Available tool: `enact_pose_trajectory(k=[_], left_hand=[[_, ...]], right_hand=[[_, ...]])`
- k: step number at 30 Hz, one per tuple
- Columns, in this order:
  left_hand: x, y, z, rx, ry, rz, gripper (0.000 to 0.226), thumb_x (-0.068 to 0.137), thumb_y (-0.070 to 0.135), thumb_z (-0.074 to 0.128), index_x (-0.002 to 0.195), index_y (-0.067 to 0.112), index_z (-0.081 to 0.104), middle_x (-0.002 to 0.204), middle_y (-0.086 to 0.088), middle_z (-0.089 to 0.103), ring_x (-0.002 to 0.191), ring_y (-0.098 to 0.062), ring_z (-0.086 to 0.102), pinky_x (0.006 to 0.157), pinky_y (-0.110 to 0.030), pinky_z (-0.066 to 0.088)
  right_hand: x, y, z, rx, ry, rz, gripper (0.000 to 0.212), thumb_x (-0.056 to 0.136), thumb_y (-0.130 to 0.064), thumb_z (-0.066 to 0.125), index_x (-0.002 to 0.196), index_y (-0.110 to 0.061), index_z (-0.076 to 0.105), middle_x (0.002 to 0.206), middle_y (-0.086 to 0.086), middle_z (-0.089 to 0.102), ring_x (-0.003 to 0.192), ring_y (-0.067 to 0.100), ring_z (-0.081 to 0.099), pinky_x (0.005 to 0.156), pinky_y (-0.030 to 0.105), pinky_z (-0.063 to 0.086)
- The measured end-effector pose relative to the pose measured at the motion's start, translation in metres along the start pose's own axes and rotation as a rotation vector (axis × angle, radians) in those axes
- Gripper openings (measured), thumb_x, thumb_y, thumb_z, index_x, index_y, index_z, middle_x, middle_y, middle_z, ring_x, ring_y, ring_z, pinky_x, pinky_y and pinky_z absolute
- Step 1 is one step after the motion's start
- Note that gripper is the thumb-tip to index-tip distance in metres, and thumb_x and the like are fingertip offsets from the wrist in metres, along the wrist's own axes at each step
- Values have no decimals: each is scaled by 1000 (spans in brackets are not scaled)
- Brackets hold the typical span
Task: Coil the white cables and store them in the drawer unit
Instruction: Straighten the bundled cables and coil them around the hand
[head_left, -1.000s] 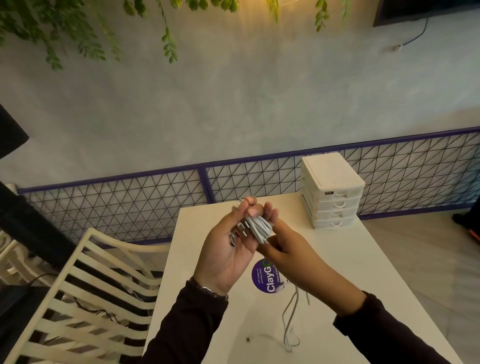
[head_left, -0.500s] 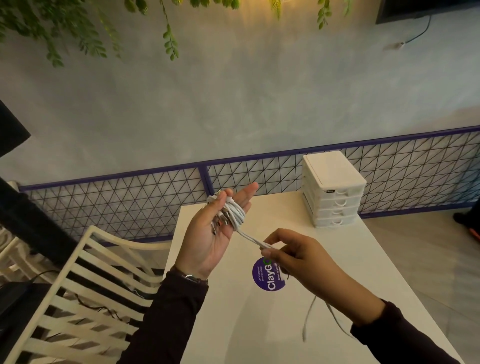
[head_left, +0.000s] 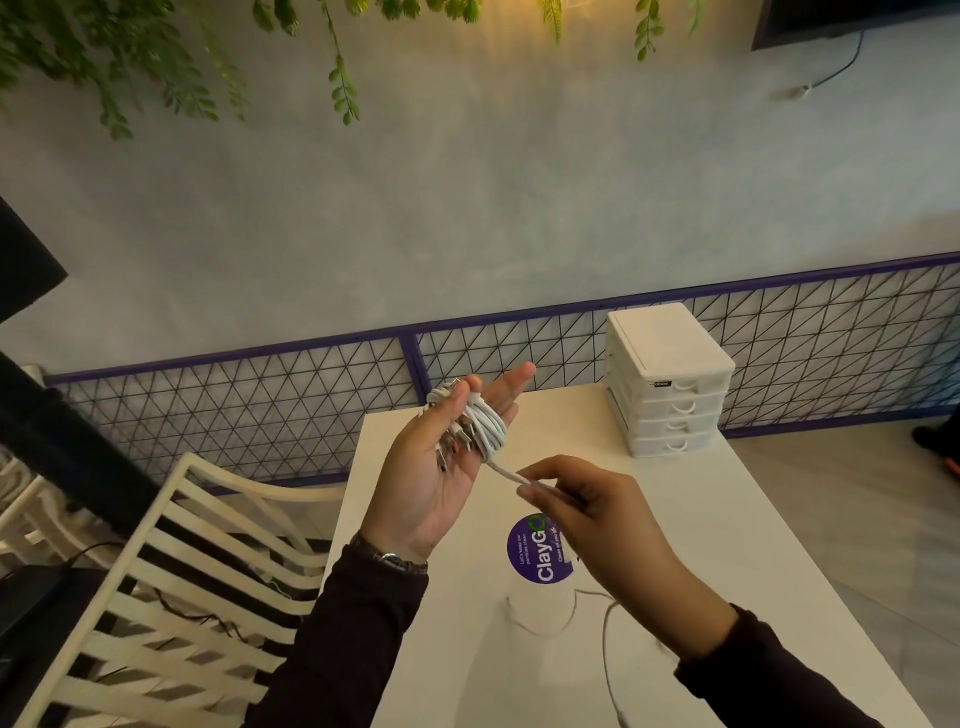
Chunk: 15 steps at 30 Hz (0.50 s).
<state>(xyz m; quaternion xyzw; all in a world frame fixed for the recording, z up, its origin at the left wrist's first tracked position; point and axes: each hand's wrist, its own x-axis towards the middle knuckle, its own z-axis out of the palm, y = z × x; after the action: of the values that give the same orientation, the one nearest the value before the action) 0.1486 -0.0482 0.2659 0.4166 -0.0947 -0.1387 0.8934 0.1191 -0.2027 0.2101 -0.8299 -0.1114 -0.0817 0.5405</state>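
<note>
Your right hand (head_left: 597, 525) now sits apart from your left hand (head_left: 431, 483), pinching the loose strand (head_left: 501, 470). Your left thumb clamps the white cables (head_left: 488, 431).

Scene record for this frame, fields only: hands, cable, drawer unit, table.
left hand: holds white cable coil wound round its fingers, thumb on top
right hand: pinches free strand leading off the coil
loose tail: trails below right hand, over table
drawer unit: far right of table, four drawers shut
table: white, purple ClayGo sticker
task state: coiling unfinished, nothing stored
</note>
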Motion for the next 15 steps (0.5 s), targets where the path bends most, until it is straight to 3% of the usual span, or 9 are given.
enact_pose_trajectory(k=[2,5,9,11,15], left_hand=[[-1,-1,1,-15,-15,-1,10,88,20,47,91,11,51,125,-25,59,122,-31,54,108,-41,35],[-1,-3,2,-1,-14,-8,11,89,20,45,90,11,52,124,-24,59,123,-29,54,107,-38,35],[-2,-3,6,51,-3,0,11,90,20,43,90,12,51,123,-22,61,121,-27,55,110,-37,35],[-2,-2,7,101,18,20,13,88,20,41,88,13,52,124,-20,61,121,-25,55,112,-37,32],[-1,-4,11,258,32,72,21,87,21,47,85,21,68,133,-13,56,128,-20,48,114,-36,27]], right_hand=[[4,1,-1,-18,30,27,6,84,-31,64,84,-29,70,64,-16,62,64,6,57,62,17,43],[9,-1,-6,43,-102,126,11,87,-23,62,80,-23,71,75,-5,67,68,9,61,65,19,48],[14,-5,-14,152,-271,272,22,93,-22,53,77,-24,68,52,-8,60,47,5,51,50,13,42],[13,-8,-13,105,-287,270,24,96,-26,48,78,-25,64,51,-7,56,46,4,47,50,13,40],[10,-15,-6,-96,-249,152,14,96,-33,45,84,-29,52,69,-2,63,59,11,56,61,21,48]])
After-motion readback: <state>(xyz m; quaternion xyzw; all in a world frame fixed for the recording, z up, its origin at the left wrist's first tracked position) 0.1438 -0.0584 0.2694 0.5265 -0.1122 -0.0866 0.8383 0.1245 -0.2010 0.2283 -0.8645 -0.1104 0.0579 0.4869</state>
